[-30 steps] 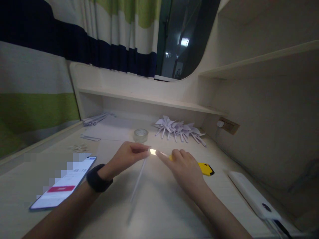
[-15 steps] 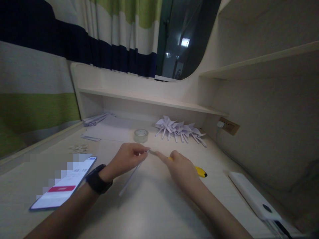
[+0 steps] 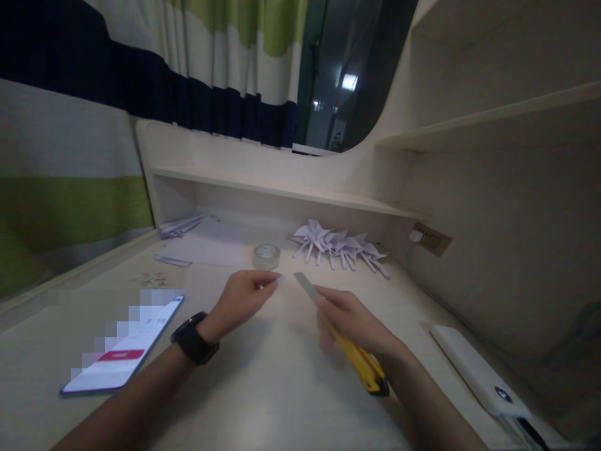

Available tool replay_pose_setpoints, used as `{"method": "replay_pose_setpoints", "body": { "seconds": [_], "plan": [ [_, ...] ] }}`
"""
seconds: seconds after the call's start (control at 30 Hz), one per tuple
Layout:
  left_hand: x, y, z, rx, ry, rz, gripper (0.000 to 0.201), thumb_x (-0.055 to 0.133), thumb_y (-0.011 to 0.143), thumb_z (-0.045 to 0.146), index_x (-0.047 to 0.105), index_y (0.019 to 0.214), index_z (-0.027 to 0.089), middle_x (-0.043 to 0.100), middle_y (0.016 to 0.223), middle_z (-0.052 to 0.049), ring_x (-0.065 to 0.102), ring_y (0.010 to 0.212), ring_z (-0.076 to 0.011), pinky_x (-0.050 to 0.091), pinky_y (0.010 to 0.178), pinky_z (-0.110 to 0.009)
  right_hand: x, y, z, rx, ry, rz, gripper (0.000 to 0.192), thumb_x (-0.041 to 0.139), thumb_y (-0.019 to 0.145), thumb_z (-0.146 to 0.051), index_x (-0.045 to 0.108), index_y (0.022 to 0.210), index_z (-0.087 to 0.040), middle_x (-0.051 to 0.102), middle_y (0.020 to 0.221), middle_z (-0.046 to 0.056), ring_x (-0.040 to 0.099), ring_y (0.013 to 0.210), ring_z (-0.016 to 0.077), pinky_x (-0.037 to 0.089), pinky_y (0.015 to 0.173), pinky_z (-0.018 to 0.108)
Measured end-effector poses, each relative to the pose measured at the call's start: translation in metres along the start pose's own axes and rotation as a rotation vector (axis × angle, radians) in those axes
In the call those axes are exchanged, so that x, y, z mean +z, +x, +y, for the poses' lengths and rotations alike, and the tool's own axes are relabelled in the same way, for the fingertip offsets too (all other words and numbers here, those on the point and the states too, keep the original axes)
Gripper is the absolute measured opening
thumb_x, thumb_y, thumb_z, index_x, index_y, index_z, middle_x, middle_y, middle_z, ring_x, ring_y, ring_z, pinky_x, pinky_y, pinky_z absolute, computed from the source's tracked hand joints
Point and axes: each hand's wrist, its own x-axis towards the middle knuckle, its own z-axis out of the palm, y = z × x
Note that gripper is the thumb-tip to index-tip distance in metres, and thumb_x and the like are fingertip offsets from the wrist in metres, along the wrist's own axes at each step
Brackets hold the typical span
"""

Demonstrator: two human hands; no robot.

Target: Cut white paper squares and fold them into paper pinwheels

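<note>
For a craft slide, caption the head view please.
Right hand holds a yellow utility knife, left hand pinches a paper piece.

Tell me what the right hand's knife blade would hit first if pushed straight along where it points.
Probably the left hand's fingertips; the knife in the right hand aims up-left at them, though depth is unclear.

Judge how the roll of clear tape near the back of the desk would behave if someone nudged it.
The roll of clear tape lies flat on its side on the desk, so it would probably slide rather than roll. It looks small and hollow, so likely light. Tipped onto its edge, its round shape could let it roll away.
</note>
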Motion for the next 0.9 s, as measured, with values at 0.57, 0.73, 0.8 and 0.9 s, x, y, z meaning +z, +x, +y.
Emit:
{"method": "replay_pose_setpoints", "body": {
  "seconds": [0.57,0.73,0.8,0.9],
  "plan": [
    [0.002,-0.001,0.005,-0.218,-0.478,-0.063,0.019,0.065,0.078,0.032,0.070,0.084,0.015,0.070,0.077,-0.005,0.065,0.070,-0.0159,0.047,0.059,-0.024,-0.102,0.032,0.100,0.108,-0.956,0.484,0.032,0.040,0.090,-0.028,0.069,0.101,-0.017,0.071,0.094,0.010,0.064,0.091,0.0242,0.043,0.074,0.028],
    [0.000,-0.002,0.008,-0.171,-0.411,-0.077,0.021,0.063,0.079,0.034,0.068,0.075,0.014,0.066,0.065,-0.002,0.058,0.059,-0.0132,0.040,0.053,-0.023,-0.101,0.033,0.110,0.091,-0.981,0.446,0.032,0.039,0.091,-0.027,0.068,0.103,-0.021,0.071,0.099,0.008,0.064,0.094,0.0229,0.042,0.078,0.027],
    [0.001,-0.002,0.007,-0.165,-0.420,-0.090,0.020,0.063,0.078,0.033,0.069,0.076,0.014,0.065,0.063,-0.002,0.056,0.058,-0.0126,0.039,0.053,-0.023,-0.100,0.034,0.110,0.079,-0.995,0.434,0.031,0.040,0.091,-0.027,0.068,0.104,-0.021,0.071,0.100,0.008,0.063,0.094,0.0229,0.042,0.079,0.027],
    [0.003,-0.002,0.005,-0.174,-0.484,-0.110,0.020,0.061,0.080,0.031,0.070,0.081,0.014,0.067,0.068,-0.003,0.057,0.061,-0.0132,0.041,0.056,-0.024,-0.095,0.034,0.103,0.052,-1.018,0.451,0.032,0.040,0.091,-0.027,0.066,0.109,-0.019,0.069,0.104,0.010,0.062,0.097,0.0233,0.042,0.081,0.028]
  ]
}}
